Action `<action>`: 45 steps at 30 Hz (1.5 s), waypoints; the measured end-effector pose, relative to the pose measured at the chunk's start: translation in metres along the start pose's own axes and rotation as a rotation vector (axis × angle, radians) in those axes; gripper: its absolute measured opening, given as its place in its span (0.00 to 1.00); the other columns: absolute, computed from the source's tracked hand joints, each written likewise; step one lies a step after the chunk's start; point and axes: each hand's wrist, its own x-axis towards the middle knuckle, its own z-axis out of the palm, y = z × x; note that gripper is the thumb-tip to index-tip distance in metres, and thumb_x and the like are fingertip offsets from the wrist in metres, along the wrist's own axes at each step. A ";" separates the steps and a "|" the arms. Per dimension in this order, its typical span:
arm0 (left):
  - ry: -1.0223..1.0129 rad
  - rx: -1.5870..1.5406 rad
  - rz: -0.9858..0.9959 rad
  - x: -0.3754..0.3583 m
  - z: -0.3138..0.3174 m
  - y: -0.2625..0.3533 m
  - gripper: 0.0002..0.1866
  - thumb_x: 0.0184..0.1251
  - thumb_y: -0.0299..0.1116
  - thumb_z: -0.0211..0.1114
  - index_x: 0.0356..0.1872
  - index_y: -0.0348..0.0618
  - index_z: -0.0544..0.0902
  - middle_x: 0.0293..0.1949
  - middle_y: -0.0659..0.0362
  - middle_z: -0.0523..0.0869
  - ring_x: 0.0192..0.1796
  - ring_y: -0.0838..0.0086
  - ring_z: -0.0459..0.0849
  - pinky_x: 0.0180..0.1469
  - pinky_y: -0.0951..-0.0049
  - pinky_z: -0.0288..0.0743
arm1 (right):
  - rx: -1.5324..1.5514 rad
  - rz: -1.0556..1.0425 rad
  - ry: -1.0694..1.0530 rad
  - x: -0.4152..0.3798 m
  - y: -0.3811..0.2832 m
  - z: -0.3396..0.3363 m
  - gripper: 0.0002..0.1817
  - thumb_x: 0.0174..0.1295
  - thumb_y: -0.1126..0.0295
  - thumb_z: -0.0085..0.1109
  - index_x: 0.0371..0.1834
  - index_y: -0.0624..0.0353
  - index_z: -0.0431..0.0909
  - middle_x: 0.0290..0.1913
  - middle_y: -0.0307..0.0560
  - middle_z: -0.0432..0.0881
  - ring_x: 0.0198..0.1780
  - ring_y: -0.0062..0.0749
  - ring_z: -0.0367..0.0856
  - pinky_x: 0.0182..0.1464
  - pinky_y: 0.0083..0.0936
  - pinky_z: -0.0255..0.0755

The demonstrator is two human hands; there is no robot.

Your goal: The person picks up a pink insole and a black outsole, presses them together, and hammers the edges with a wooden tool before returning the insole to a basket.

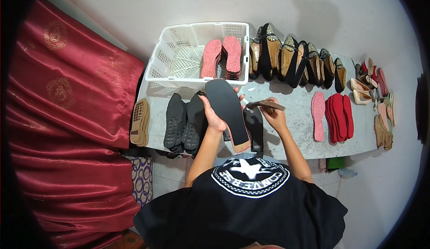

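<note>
The left hand (216,117) is clamping on a long black sole-shaped piece with a pink and tan edge at its lower end (226,110), holding it tilted above the near part of the grey surface (291,110). The thumb is lying along one side and fingertips are showing at the other. The right hand (274,114) is closing around a slender dark brown object (265,105), whose far end is reaching close to the held piece; whether the two are touching is hard to tell. Flat black pieces (255,130) are lying beneath and beside the hands.

On the left side, a stack of tan soles (140,122) is resting near the surface's end, and stacks of black treaded soles (175,121) are lying between it and the left hand. Behind them, a white perforated plastic basket (154,65) is holding two stacks of speckled pink insoles (212,57). Black flat shoes with ornamented toes (270,51) are standing in a row beside the basket. Further right, a single pink insole (318,114) is lying beside a group of red insoles (337,116), with cream shoes (360,91) sitting beyond them.
</note>
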 end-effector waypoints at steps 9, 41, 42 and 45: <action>0.027 0.033 0.056 0.001 0.015 -0.003 0.42 0.57 0.72 0.34 0.60 0.48 0.64 0.54 0.49 0.72 0.57 0.53 0.70 0.53 0.48 0.69 | 0.350 -0.146 0.145 0.011 -0.121 -0.071 0.18 0.54 0.71 0.62 0.48 0.62 0.73 0.39 0.49 0.81 0.32 0.25 0.80 0.37 0.15 0.70; 0.000 0.214 0.022 -0.004 0.040 -0.017 0.50 0.52 0.76 0.27 0.59 0.39 0.63 0.51 0.44 0.74 0.49 0.57 0.77 0.44 0.58 0.78 | 0.111 -0.401 -0.099 -0.005 -0.155 -0.053 0.24 0.44 0.64 0.71 0.44 0.61 0.73 0.26 0.44 0.82 0.22 0.30 0.81 0.22 0.18 0.72; 0.012 0.226 0.023 -0.003 0.039 -0.016 0.51 0.51 0.77 0.27 0.59 0.39 0.63 0.52 0.44 0.74 0.49 0.57 0.77 0.44 0.58 0.78 | 0.108 -0.449 -0.050 -0.005 -0.156 -0.052 0.23 0.44 0.65 0.71 0.42 0.61 0.73 0.26 0.44 0.81 0.22 0.30 0.81 0.22 0.17 0.72; -0.005 0.164 0.008 -0.007 0.042 -0.016 0.51 0.52 0.76 0.25 0.60 0.39 0.63 0.52 0.44 0.73 0.49 0.57 0.77 0.43 0.59 0.79 | 0.239 -0.408 0.113 -0.010 -0.162 -0.045 0.20 0.43 0.66 0.72 0.37 0.61 0.75 0.24 0.44 0.80 0.21 0.21 0.79 0.23 0.14 0.70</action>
